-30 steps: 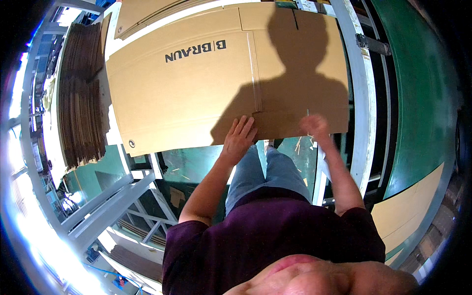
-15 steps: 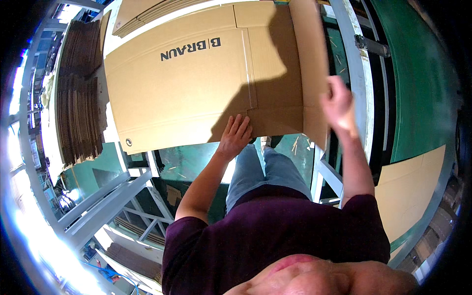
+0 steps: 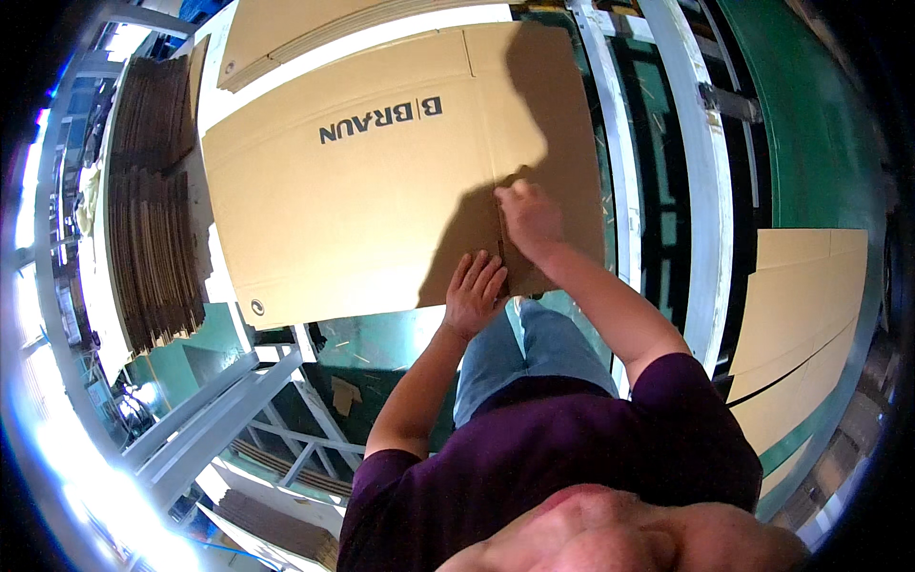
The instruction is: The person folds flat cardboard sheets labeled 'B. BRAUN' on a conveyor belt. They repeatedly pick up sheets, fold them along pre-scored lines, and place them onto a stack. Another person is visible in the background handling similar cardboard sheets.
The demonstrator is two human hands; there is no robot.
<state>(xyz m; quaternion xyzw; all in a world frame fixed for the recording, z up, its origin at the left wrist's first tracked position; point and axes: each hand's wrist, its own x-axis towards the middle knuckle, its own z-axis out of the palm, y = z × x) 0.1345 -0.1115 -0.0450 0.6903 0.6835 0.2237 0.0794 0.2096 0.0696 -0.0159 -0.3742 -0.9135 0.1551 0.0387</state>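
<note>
Cardboard sheet: a large flattened brown carton is laid flat on the counter, directly ahead of the person, beyond both hands; dark lettering is printed across its upper middle.
Long axis: the sheet is seen to run left to right across the view, with its near long edge facing the person.
Folded panel: the right end of the sheet is doubled over onto the rest, and its free edge runs away from the person, just where the right hand rests.
Left hand: it is laid palm down with the fingers spread flat on the near edge of the sheet; nothing is gripped.
Right hand: it is curled, knuckles up, and pressed on the edge of the folded panel; whether the edge is pinched cannot be told.
Nearer hand: the fold is nearer to the right hand, which is set farther onto the sheet; the left hand is held just beside it, lower and to the left.
Surroundings: a stack of flat cartons is stood on edge to the left of the sheet, and further cardboard sheets are seen at the right, well apart.
</note>
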